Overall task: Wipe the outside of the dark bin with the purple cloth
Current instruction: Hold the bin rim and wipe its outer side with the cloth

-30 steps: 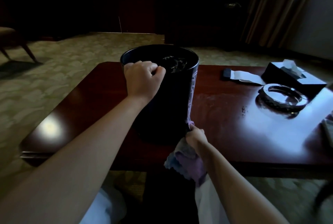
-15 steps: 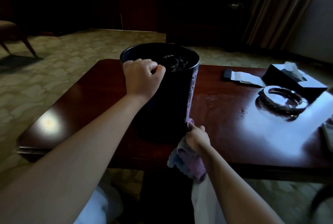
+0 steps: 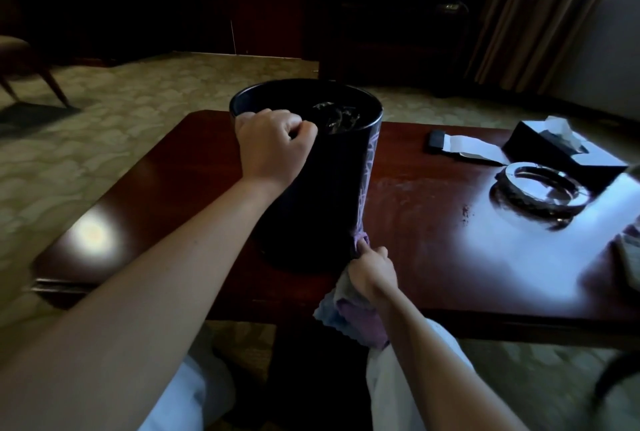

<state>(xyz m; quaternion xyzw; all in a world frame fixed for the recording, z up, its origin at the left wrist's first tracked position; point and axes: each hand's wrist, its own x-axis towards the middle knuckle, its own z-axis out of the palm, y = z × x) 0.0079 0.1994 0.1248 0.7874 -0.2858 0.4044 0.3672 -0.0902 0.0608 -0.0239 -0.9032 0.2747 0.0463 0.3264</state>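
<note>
The dark round bin stands upright on the red-brown wooden table, with something crumpled and dark inside it. My left hand grips the near left part of its rim. My right hand is low at the bin's right side near the base, closed on the purple cloth. One end of the cloth pokes out above my fingers against the bin wall; the rest hangs below my hand over the table's front edge.
On the right of the table lie a round glass ashtray, a black tissue box and a small dark object with a white paper. Patterned carpet surrounds the table, with a chair leg far left and curtains at the back right.
My right hand with the cloth has stayed low at the bin's right side, shifting only slightly. The left hand keeps its grip on the rim.
</note>
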